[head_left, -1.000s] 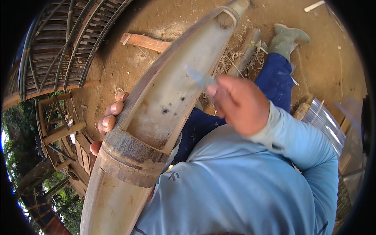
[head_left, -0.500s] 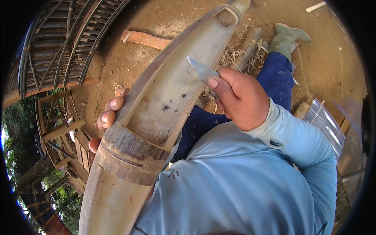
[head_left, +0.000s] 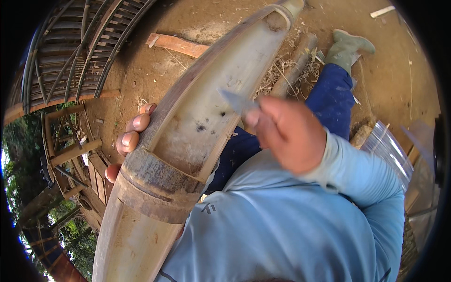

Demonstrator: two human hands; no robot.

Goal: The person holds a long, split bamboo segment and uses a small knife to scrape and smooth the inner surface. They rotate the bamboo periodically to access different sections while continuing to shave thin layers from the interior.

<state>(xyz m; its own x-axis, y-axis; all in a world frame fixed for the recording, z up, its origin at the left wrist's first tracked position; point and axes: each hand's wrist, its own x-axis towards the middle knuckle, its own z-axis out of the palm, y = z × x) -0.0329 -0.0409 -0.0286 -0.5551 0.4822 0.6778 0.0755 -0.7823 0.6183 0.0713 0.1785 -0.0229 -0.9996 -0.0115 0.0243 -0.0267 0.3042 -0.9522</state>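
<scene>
A long bamboo pole (head_left: pixel 159 181), cut open along its top, slants across my lap from the lower left to the upper right. Its hollow inside is pale with dark spots, and a brown node band crosses it near my body. My left hand (head_left: pixel 133 134) grips the pole's left side from beneath; only its fingertips show. My right hand (head_left: pixel 293 134), blurred by motion, is closed on a small pointed knife (head_left: pixel 233 99) whose handle the fingers hide. The blade points left over the hollow; whether it touches the bamboo I cannot tell.
A leg in blue trousers and a green rubber boot (head_left: pixel 348 49) stretches out at the upper right. Beside it lie shavings and a round log (head_left: pixel 296 66). A reddish plank (head_left: pixel 178 44) is on the dirt. Slatted bamboo (head_left: pixel 66 47) stands at upper left, clear plastic sheeting (head_left: pixel 390 150) at right.
My right hand has moved down toward my body, bringing the knife blade lower along the hollow. My left hand keeps its grip, and the bamboo has barely shifted.
</scene>
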